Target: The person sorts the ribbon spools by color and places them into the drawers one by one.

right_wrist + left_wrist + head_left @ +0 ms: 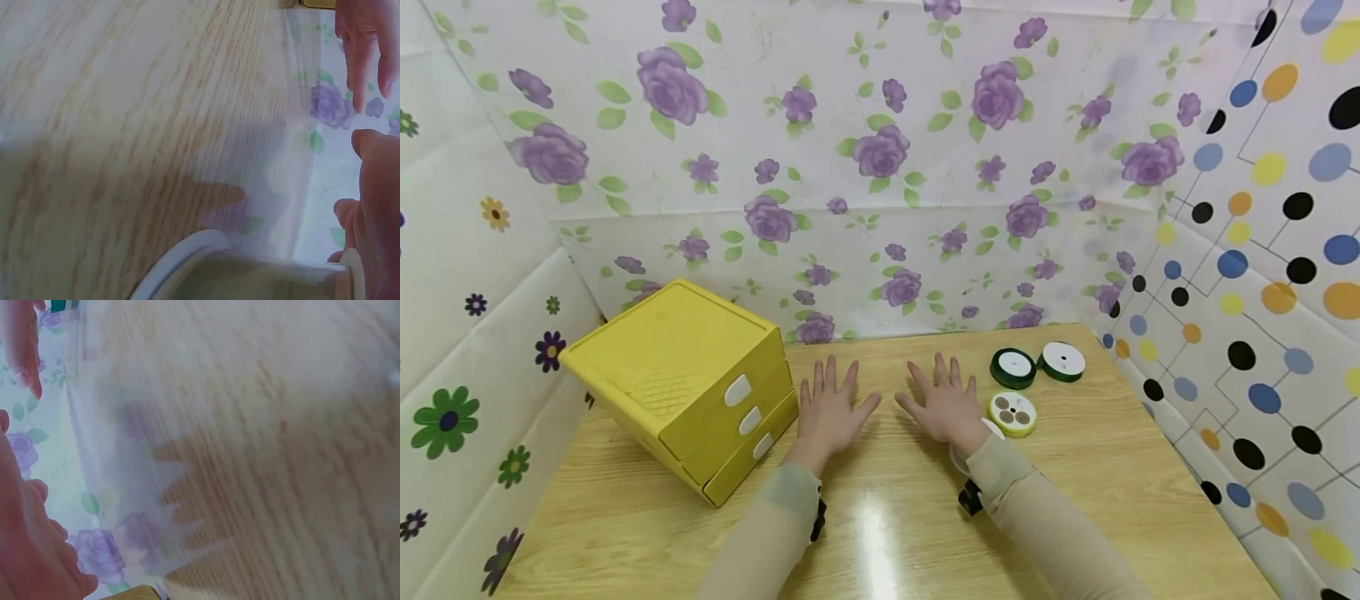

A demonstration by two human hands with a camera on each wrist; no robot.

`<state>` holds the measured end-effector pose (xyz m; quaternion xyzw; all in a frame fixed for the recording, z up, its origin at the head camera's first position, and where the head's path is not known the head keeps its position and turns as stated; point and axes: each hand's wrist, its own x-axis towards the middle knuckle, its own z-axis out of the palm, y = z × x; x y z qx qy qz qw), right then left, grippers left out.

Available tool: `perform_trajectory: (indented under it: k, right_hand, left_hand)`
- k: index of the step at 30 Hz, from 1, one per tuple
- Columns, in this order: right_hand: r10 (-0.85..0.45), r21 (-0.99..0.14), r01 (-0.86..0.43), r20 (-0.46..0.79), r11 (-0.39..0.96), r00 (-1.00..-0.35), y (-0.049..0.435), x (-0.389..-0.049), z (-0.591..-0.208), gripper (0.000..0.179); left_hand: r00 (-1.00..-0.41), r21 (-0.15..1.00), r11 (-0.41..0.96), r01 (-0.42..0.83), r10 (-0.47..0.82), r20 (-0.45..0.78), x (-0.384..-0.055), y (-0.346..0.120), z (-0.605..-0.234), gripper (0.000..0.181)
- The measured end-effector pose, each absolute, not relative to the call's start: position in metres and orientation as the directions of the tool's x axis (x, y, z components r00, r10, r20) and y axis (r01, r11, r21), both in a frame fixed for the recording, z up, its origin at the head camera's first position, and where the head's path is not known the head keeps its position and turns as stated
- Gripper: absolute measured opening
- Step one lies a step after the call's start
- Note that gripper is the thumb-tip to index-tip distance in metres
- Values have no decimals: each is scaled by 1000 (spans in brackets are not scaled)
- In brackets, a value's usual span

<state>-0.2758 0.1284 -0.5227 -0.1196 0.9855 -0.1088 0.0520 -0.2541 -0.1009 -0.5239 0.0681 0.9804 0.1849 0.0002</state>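
Note:
Both hands are held out over the wooden table with their fingers spread and nothing in them. My left hand (831, 414) is just right of a yellow three-drawer box (677, 358) with white pull tabs. My right hand (947, 406) is left of a yellow-edged ribbon spool (1012, 413). Another spool (992, 428) is mostly hidden behind the right wrist; in the right wrist view a pale-rimmed spool (250, 276) fills the bottom edge. Two dark green ribbon spools, one nearer (1013, 368) and one farther right (1062, 362), lie flat behind the yellow one.
The wooden table (895, 533) ends at a floral cloth wall (880, 267) behind. A cloth with coloured dots (1240, 358) borders the right side, and a flower-patterned cloth (482, 333) the left. The yellow box is at the table's left.

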Motion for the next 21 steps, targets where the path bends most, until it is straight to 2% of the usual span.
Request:
perform_trajectory:
  k: [5, 10, 13, 21]
  right_hand:
    - [-247, -259, -223, -64, 940, -967, 127, -275, -518, 78]
    - [-242, -283, -217, -59, 934, -968, 129, -276, -517, 76]
    - [-246, -294, -221, -52, 930, -968, 129, -275, -517, 74]
    - [-262, -381, -223, -51, 897, -964, 127, -274, -511, 61]
  left_hand:
    - [-990, 394, 909, 137, 133, 40, -256, -103, -519, 95]
    - [-990, 437, 888, 141, 130, 56, -255, -102, -513, 80]
    - [-991, 491, 861, 134, 125, 53, -253, -102, -509, 74]
    - [-990, 631, 763, 142, 116, 83, -240, -105, -496, 74]
